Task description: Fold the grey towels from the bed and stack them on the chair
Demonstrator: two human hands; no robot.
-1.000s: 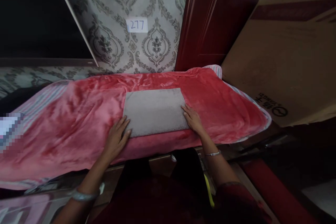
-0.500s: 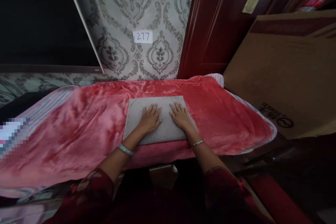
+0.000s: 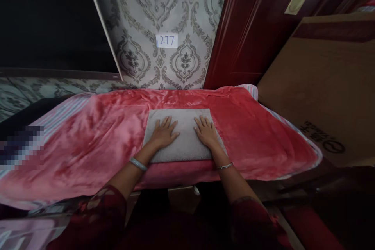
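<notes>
Head view: left hand (image 3: 163, 133) and right hand (image 3: 206, 132), both flat and open, gripping nothing, now pressed side by side on grey towel (image 3: 184, 134); a second ago at its edges. Towel folded, centred on red blanket (image 3: 88, 136), at 12 o'clock.

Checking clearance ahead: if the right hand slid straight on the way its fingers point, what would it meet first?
Probably the grey towel's far edge, then the red blanket; the right hand lies flat, pointing toward the wall.
</notes>
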